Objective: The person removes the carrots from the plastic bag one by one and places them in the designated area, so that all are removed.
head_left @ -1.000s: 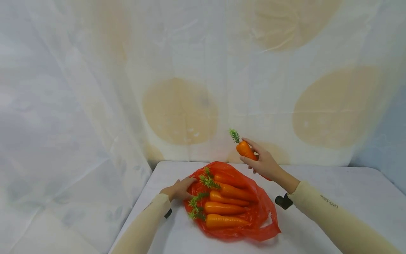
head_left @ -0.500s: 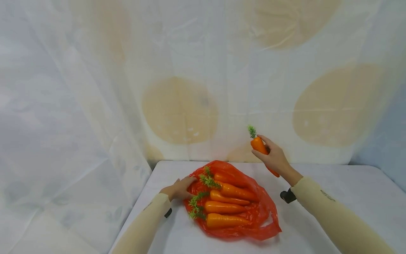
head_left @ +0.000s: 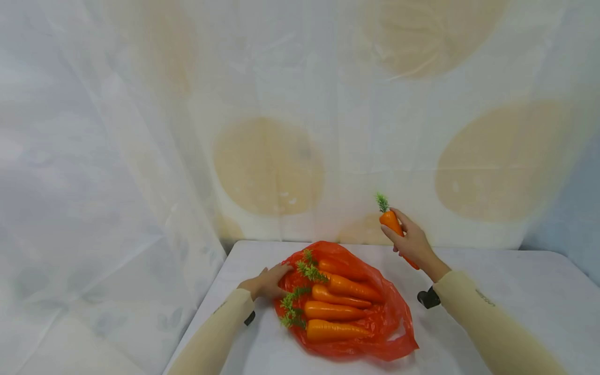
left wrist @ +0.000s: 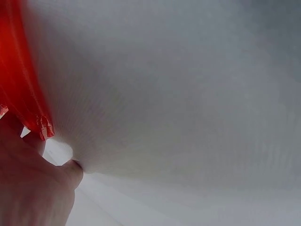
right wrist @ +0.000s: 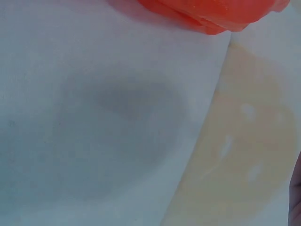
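A red plastic bag (head_left: 394,304) lies spread on the table, with several orange carrots (head_left: 335,311) in a row on it, their green tops (head_left: 292,307) to the left. At the bag's left edge my left hand (head_left: 268,283) rests with its fingers on the plastic. In the left wrist view its fingertips meet the red film (left wrist: 21,75) and one digit stands apart from it. My right hand (head_left: 414,244) grips one carrot (head_left: 391,221) in the air beyond the bag's right side, green top up and tip slanting down right. Little of that hand shows in the right wrist view.
The table (head_left: 506,302) has a white cover and stretches to the right of the bag. Behind its far edge hangs a pale curtain (head_left: 375,130) with tan circles. Another pale sheet (head_left: 94,208) hangs at the left.
My right hand has moved to the right with the carrot, which now points more upright. The left hand and the bag stay in place.
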`<action>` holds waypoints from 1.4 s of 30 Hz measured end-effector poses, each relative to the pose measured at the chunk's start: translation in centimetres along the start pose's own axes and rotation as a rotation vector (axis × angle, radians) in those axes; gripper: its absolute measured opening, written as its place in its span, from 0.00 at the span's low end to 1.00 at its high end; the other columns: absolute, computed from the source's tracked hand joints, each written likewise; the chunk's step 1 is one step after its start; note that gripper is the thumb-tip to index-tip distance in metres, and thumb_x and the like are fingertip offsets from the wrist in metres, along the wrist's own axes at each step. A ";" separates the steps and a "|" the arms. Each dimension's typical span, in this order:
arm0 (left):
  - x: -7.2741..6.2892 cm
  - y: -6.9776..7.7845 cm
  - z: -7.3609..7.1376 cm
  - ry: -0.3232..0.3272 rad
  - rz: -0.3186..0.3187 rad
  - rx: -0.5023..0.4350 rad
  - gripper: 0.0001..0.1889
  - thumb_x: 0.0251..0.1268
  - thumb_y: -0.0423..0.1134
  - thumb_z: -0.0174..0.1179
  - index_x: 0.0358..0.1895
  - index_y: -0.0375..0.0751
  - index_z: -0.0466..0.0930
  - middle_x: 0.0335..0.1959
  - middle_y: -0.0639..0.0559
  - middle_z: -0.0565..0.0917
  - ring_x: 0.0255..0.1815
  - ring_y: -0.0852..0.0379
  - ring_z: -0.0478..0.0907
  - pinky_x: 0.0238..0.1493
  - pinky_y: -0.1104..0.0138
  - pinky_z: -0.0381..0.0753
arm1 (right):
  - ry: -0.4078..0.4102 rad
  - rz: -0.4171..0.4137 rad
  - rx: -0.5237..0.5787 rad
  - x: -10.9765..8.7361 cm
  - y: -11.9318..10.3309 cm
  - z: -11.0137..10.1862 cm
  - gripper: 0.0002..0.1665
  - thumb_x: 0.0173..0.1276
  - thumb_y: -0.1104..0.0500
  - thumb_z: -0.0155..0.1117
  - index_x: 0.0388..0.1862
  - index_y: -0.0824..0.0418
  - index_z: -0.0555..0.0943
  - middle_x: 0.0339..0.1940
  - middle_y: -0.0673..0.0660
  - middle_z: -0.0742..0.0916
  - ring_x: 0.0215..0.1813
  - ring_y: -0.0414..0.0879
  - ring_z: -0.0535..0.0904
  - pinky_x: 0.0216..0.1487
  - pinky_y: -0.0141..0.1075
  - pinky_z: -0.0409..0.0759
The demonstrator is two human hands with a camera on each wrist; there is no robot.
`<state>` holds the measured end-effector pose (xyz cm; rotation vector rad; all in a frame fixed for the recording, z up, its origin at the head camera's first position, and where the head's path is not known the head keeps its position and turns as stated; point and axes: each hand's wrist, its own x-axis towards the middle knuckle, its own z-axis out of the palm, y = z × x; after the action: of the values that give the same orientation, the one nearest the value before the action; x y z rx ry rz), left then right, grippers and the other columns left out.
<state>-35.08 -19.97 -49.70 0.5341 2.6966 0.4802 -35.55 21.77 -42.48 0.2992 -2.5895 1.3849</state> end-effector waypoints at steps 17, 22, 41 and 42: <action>0.0 0.0 -0.3 0.013 0.023 -0.008 0.38 0.62 0.52 0.66 0.74 0.50 0.62 0.77 0.48 0.63 0.79 0.44 0.53 0.77 0.38 0.42 | 0.025 0.045 -0.043 -0.4 1.6 0.3 0.42 0.74 0.46 0.58 0.80 0.57 0.55 0.52 0.71 0.79 0.42 0.55 0.77 0.36 0.35 0.76; -0.2 0.2 -0.3 0.008 0.024 -0.011 0.37 0.63 0.50 0.66 0.73 0.51 0.62 0.77 0.48 0.62 0.79 0.45 0.53 0.77 0.38 0.42 | 0.011 0.092 -0.055 -0.6 2.8 0.3 0.45 0.72 0.42 0.59 0.80 0.57 0.54 0.53 0.71 0.78 0.43 0.56 0.76 0.35 0.34 0.77; 0.0 0.3 -0.1 0.000 0.014 -0.002 0.37 0.64 0.51 0.65 0.75 0.52 0.60 0.78 0.50 0.61 0.80 0.46 0.51 0.78 0.39 0.41 | -0.097 0.268 -0.076 -1.4 6.2 0.6 0.49 0.69 0.39 0.62 0.78 0.60 0.55 0.56 0.73 0.77 0.44 0.55 0.77 0.37 0.34 0.79; 0.0 0.4 -0.2 0.001 0.017 0.000 0.37 0.63 0.51 0.65 0.74 0.51 0.60 0.77 0.50 0.61 0.80 0.46 0.51 0.78 0.39 0.41 | -0.096 0.276 -0.082 -1.4 6.2 0.7 0.49 0.69 0.38 0.62 0.78 0.60 0.56 0.56 0.72 0.77 0.44 0.55 0.77 0.36 0.34 0.78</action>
<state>-35.03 -19.72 -49.39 0.5573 2.6954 0.4852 -35.87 24.74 -48.17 -0.0055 -2.8447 1.3719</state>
